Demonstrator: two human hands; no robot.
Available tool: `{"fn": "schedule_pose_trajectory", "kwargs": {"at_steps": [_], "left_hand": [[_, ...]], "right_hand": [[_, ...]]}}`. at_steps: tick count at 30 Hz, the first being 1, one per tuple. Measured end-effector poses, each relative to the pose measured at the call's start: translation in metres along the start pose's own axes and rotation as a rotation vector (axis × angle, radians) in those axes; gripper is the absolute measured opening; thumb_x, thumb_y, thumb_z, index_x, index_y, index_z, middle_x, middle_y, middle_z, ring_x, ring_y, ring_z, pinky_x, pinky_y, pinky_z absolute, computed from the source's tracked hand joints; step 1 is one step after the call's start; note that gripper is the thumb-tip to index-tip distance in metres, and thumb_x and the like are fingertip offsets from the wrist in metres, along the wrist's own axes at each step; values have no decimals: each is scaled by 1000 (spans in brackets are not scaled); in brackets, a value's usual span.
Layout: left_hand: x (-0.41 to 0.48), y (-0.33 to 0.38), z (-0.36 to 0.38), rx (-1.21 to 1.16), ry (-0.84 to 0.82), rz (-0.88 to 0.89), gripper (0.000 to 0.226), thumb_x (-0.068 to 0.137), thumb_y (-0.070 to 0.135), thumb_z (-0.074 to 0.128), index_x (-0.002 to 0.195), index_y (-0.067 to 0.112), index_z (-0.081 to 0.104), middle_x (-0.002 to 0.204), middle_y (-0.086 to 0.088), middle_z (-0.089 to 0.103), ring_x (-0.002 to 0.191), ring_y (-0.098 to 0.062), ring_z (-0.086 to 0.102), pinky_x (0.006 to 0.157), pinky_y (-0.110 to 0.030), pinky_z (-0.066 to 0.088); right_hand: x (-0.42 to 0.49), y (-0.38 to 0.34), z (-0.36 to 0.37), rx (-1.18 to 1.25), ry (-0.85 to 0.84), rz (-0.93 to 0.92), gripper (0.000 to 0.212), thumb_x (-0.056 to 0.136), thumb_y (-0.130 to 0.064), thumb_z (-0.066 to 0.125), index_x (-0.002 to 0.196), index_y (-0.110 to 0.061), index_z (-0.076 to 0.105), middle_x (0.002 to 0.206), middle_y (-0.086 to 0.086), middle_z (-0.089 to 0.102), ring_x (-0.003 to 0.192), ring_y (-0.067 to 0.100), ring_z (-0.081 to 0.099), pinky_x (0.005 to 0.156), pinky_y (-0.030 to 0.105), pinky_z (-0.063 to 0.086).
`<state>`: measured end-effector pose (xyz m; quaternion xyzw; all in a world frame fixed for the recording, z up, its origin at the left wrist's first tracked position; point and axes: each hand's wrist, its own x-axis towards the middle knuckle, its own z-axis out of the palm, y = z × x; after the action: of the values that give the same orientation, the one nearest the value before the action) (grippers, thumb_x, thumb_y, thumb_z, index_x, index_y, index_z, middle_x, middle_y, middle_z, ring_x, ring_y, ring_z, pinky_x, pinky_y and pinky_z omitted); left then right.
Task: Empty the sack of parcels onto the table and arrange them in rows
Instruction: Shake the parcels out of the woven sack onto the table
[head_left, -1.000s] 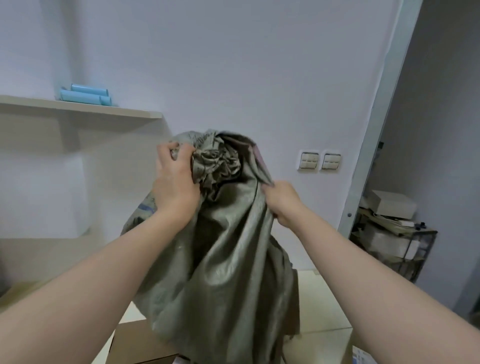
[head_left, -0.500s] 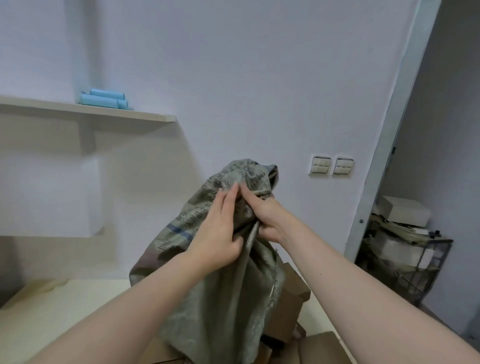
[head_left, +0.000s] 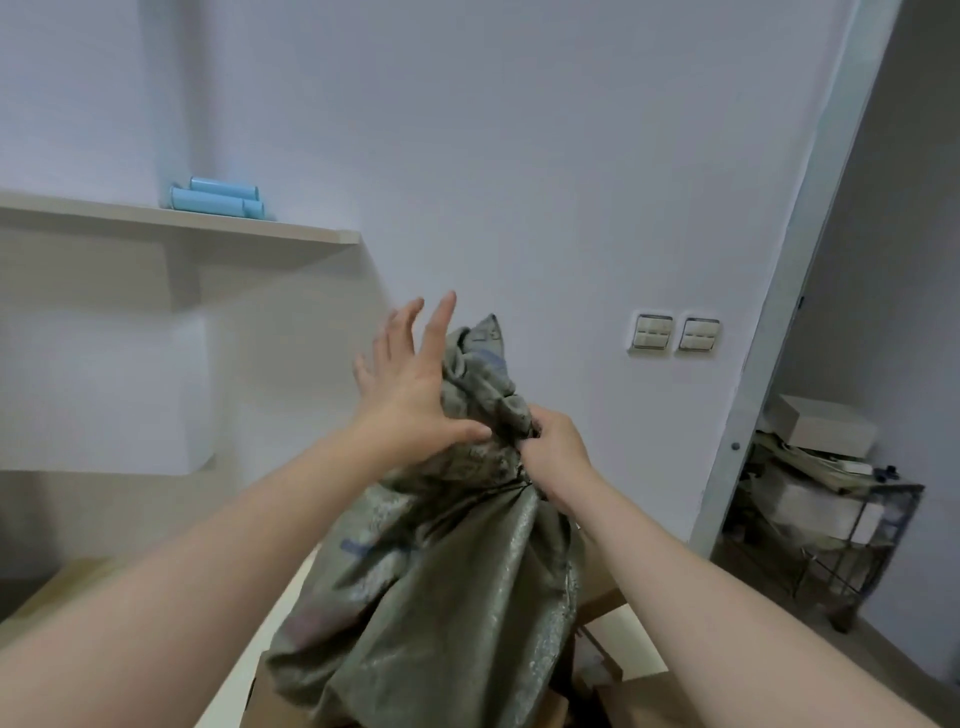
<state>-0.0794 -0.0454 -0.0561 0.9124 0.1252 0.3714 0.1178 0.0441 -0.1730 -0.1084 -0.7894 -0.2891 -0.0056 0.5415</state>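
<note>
While right hand (head_left: 550, 457) clamps the bunched sack (head_left: 441, 597) at centre, left hand (head_left: 415, 400) is splayed, gripping nothing. Sack hangs toward 6 o'clock over the counter (head_left: 641, 642), parcels (head_left: 602, 597) at 5 o'clock. Emptying step; next likely regrip, lift, shake.
</note>
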Motion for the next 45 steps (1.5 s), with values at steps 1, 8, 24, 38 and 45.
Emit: {"fn": "schedule_pose_trajectory", "kwargs": {"at_steps": [1, 8, 24, 38, 45], "left_hand": [[6, -4, -4, 42, -84, -41, 142, 52, 62, 83, 145, 43, -23, 158, 4, -15, 147, -26, -13, 112, -68, 4], [-15, -22, 7, -130, -484, -127, 160, 44, 51, 93, 144, 34, -31, 151, -5, 12, 142, -29, 20, 115, -46, 27], [-42, -39, 13, -87, -20, -225, 43, 68, 42, 75, 95, 23, 46, 93, -1, 66, 88, -33, 61, 69, -39, 50], [-37, -28, 14, -178, 337, -638, 51, 68, 34, 76, 104, 19, 43, 109, -3, 58, 96, -33, 59, 69, -34, 40], [-49, -1, 40, -314, 243, -552, 67, 70, 29, 73, 122, 10, 36, 128, -12, 38, 120, -35, 37, 92, -42, 38]], "right_hand": [[-2, -1, 0, -29, -19, -40, 48, 78, 12, 47, 99, -22, 75, 92, -1, 72, 93, 17, 65, 82, 27, 54], [-11, 6, 5, 77, 15, -74, 59, 73, 18, 40, 101, -17, 78, 101, 1, 74, 100, 16, 67, 89, 29, 55], [-26, 18, -20, 9, -365, 217, 119, 64, -50, 83, 153, -21, 10, 147, 6, 39, 132, 24, 44, 111, 39, 37], [-27, -4, -1, -487, -135, 74, 32, 102, -26, 37, 128, -10, 49, 128, 9, 56, 121, 32, 52, 95, 30, 42], [-19, -24, 37, 437, -428, 161, 81, 78, -70, 59, 146, -39, 29, 149, -6, 44, 137, 20, 39, 115, 52, 29]]}}
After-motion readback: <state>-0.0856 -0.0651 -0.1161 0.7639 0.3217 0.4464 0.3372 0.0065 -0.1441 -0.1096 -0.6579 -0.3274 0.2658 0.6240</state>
